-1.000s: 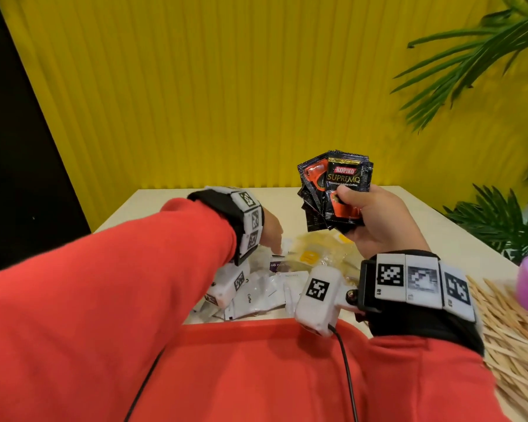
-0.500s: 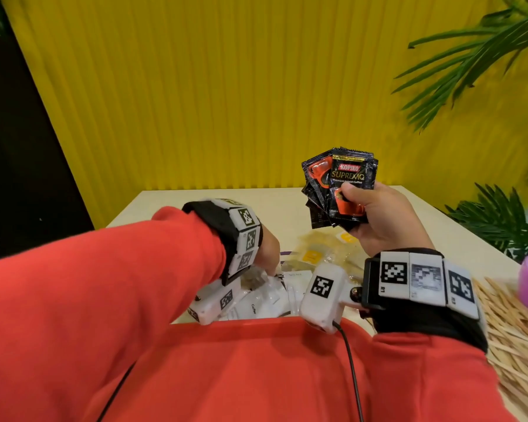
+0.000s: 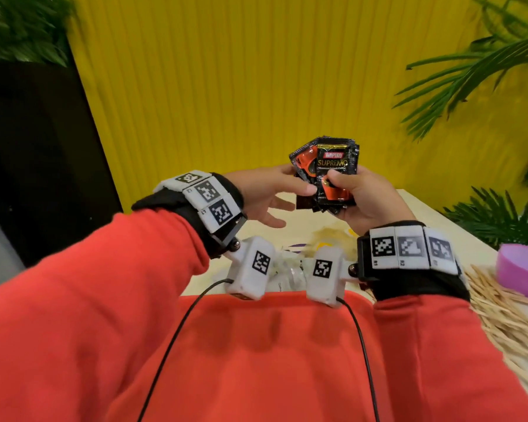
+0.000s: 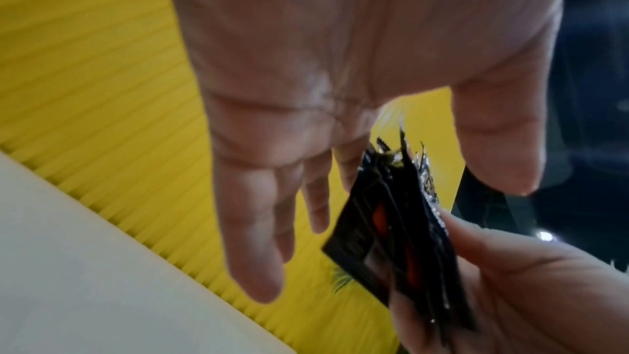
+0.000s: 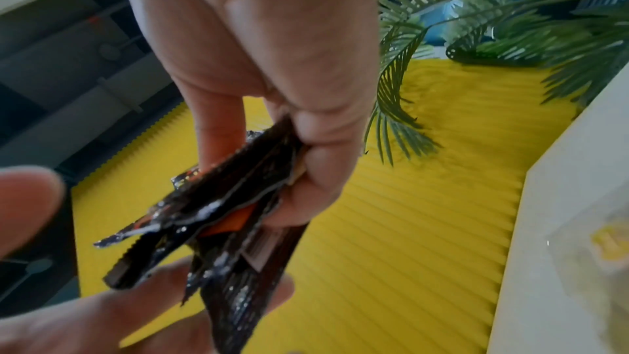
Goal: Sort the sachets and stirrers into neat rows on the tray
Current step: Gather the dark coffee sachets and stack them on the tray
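Your right hand (image 3: 369, 202) holds a small bunch of shiny black coffee sachets with orange cups printed on them (image 3: 329, 172), up in the air above the pale cream table (image 3: 415, 205). Your thumb lies on the front sachet and your curled fingers (image 5: 320, 171) press the bunch from behind, so the sachets fan out a little at the top. From the right wrist view you can see the thin silver edges of the sachets (image 5: 204, 214) squeezed together in that grip. Your left hand (image 3: 265, 190) is just beside the bunch, on its left side. Its fingers (image 4: 251, 225) are straight and a little apart, and its thumb reaches toward the sachets (image 4: 401, 225). You cannot tell from the pictures if the left fingertips touch the bunch or only come very close. Below your hands, a heap of white and yellow paper sachets (image 3: 314, 239) lies on the table, partly hidden by your wrists. A pile of thin pale wooden stirrers (image 3: 506, 312) lies on the table to your right, and a round purple plastic bowl (image 3: 521, 269) sits at the far edge of that pile. The flat orange-red tray (image 3: 272, 354) is nearest to you, between your two red sleeves (image 3: 89, 315).
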Demonstrator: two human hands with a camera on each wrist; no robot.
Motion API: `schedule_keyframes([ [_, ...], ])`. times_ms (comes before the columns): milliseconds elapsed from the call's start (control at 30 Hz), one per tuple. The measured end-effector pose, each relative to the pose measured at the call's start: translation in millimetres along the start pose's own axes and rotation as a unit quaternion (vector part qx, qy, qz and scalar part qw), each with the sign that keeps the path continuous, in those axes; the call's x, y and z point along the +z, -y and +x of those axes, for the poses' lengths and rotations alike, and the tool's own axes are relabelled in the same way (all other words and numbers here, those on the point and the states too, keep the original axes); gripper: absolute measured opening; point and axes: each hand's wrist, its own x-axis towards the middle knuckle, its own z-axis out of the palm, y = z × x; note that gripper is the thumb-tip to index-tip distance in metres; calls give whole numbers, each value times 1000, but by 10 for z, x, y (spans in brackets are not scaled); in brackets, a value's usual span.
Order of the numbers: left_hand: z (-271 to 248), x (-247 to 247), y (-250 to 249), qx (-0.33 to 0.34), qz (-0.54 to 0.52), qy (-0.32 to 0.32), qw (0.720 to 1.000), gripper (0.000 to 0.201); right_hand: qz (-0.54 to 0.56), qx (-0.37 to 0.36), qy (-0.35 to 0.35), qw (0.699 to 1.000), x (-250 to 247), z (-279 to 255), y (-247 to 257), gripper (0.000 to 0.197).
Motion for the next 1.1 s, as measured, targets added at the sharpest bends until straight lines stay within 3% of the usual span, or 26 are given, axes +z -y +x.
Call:
schedule_keyframes([
  [133,-400,231,36,63,-103,-35,992,29,20,19,45,999,199,-464,120,13],
  [267,-867,497,83,107,-156,-28,982,17,40,29,60,997,259,-976,164,26],
  [433,-1310,755,218,105,-139,5,985,28,64,44,90,993,283,-1562,144,22],
  [567,-1541,974,297,120,-188,18,975,31,60,38,97,993,316,-1875,55,26],
  [700,-1646,1155,370,127,-251,18,959,19,-49,9,70,996,283,-1995,-12,21],
  [867,-1642,1160,512,122,-343,6,931,27,-229,2,59,972,185,-1981,-60,23],
  [1100,-1460,954,569,94,-409,-72,905,14,-313,4,80,946,120,-1695,74,4],
])
